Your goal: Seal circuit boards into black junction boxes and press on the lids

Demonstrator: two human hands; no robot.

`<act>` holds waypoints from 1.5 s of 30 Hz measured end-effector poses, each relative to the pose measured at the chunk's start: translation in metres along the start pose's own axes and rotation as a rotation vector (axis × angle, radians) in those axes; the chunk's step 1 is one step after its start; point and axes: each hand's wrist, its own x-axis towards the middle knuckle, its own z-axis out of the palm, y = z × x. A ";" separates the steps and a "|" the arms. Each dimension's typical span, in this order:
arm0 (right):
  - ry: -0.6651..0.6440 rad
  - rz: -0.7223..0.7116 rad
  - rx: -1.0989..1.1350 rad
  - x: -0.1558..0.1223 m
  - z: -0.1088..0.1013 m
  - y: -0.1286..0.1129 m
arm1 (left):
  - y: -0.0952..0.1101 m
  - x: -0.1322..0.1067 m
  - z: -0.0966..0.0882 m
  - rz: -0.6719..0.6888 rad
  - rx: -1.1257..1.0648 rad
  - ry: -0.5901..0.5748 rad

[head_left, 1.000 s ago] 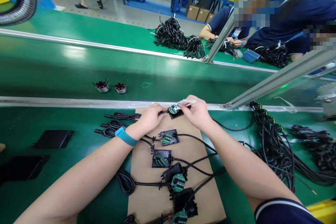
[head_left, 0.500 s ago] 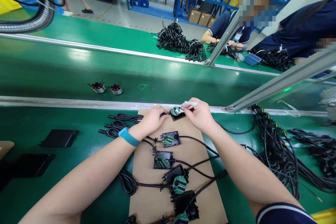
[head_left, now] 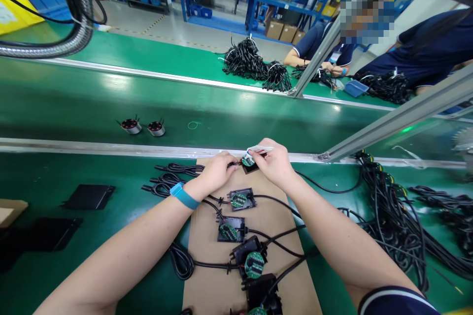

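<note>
At the far end of a cardboard sheet [head_left: 207,275], a round green circuit board [head_left: 248,160] lies over a black case, partly covered by fingers. My left hand [head_left: 219,173], wearing a teal wrist strap, is closed in a pinch on a short black cable [head_left: 232,163] at the board's left. From the right, my right hand [head_left: 274,163] grips a flat white packet with red print [head_left: 261,149], its blue-and-white end over the board. Nearer me, a row of open black cases holds or adjoins similar boards, including one case [head_left: 242,199] just below my hands.
Coiled black cables [head_left: 166,179] lie left of the cardboard, and a large cable bundle [head_left: 388,236] lies right. Two metal cylinders [head_left: 131,126] stand beyond the aluminium rail [head_left: 92,146]. A slanted metal post [head_left: 388,113] rises at right. Co-workers sit across the bench.
The view has shifted slightly. My right hand and the white packet have moved a little left, so its end covers more of the board. My left hand keeps its pinch.
</note>
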 end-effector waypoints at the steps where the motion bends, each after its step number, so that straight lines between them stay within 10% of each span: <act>1: -0.007 -0.008 -0.002 0.001 0.004 0.001 | 0.000 0.000 0.000 -0.001 -0.001 0.003; 45: 0.005 0.015 0.003 -0.034 -0.024 -0.005 | 0.005 0.001 -0.001 0.024 0.057 -0.023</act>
